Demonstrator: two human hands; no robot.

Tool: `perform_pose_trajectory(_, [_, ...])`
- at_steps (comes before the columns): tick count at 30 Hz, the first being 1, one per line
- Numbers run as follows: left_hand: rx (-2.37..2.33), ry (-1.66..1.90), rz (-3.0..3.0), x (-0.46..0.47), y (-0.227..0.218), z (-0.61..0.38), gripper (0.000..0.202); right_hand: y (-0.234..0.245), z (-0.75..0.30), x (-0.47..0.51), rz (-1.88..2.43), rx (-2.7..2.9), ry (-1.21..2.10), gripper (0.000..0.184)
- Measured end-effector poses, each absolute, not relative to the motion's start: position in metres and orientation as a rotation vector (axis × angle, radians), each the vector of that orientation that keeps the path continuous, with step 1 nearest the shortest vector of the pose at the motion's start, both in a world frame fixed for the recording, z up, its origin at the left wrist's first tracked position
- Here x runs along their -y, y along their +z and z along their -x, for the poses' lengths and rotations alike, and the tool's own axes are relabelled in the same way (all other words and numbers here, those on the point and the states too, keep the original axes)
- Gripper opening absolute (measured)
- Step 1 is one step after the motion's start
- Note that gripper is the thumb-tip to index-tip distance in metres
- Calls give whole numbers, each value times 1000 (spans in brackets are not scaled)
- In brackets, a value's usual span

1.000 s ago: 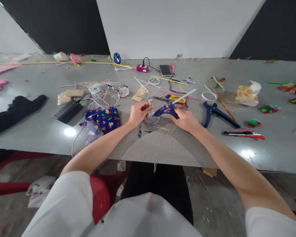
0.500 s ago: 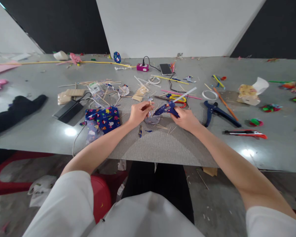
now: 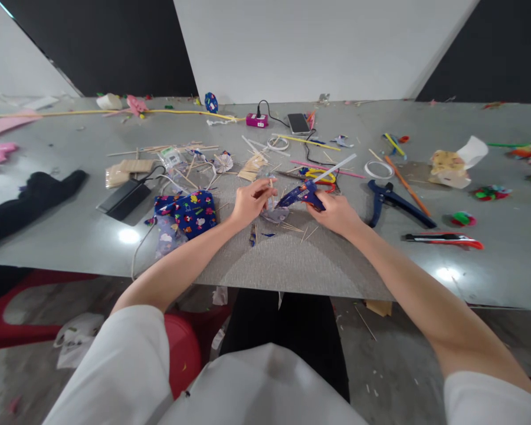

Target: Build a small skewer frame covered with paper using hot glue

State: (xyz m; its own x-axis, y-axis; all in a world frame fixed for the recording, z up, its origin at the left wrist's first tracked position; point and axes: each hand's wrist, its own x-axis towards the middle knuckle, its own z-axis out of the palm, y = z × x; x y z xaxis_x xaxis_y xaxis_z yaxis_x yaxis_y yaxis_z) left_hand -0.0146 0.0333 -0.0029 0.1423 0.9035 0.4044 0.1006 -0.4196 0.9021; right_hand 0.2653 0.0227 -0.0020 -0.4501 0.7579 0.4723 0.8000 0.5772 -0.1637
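My right hand (image 3: pixel 334 211) is wrapped round the grip of a blue glue gun (image 3: pixel 301 195), whose nozzle points left. A long translucent glue stick (image 3: pixel 336 168) juts from its back end. Just left of the nozzle, my left hand (image 3: pixel 252 202) pinches a small pale wooden stick (image 3: pixel 271 186), held roughly upright. Beneath the fingers lies a greyish patterned fabric piece (image 3: pixel 277 215), partly covered by the hand. Several thin sticks (image 3: pixel 292 227) and fabric scraps (image 3: pixel 252 236) are scattered in front of it.
Blue pipe cutters (image 3: pixel 398 203) and an orange utility knife (image 3: pixel 445 239) lie to the right. Folded blue print fabric (image 3: pixel 197 213) and a black adapter (image 3: pixel 124 199) are at left. A phone (image 3: pixel 298 123) and purple power socket (image 3: pixel 257 120) sit farther back, with yellow-handled scissors (image 3: pixel 318 175) nearer.
The view has shifted slightly. My left fingers have spread a little at the stick; the glue gun stays close beside them, its nozzle still pointing left.
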Motion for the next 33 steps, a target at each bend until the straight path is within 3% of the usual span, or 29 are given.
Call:
perform_pose_trajectory(10, [-962, 1343, -1690, -34, -3, 14, 39, 0, -263, -24, 1300, 2242, -77, 43])
perform_pose_trajectory(20, [-956, 1338, -1691, -34, -4, 14, 37, 5, -258, -23, 1335, 2198, -44, 34])
perform_pose_trajectory(33, [-976, 1319, -1685, -35, -5, 14, 30, 14, -297, -51, 1704, 1891, 66, 23])
